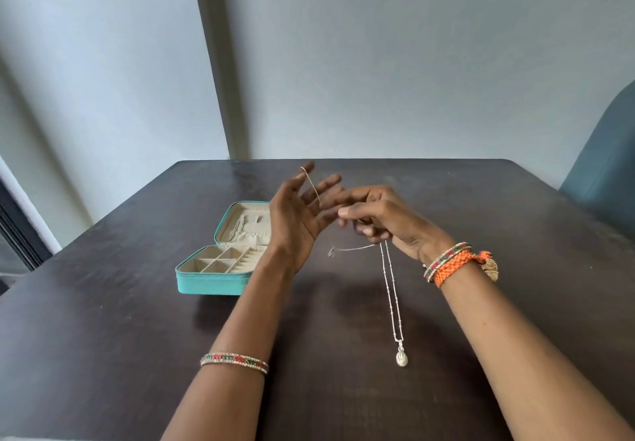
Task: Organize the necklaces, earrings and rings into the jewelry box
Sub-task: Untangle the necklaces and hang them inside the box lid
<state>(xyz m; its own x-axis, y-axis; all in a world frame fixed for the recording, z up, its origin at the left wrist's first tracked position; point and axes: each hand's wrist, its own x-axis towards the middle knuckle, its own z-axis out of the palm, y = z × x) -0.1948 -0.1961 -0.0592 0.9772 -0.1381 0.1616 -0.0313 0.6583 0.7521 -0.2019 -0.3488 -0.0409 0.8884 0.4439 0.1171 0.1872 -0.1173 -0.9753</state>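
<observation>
A silver necklace [391,289] with an oval pendant [401,360] hangs in the air above the dark table [103,320]. My right hand [385,220] pinches its chain. One end of the chain runs up over the spread fingers of my left hand [299,214], and the other end with the clasp [331,251] sticks out to the left below my hands. A teal jewelry box [213,282] lies open at the left, its lid up, with cream compartments and a ring-roll section. Something small and pale rests in the lid; I cannot tell what.
A blue-grey chair [604,165] stands at the table's right side. The table's far edge meets a grey wall. I wear beaded bangles on both wrists and an orange braided band on the right wrist.
</observation>
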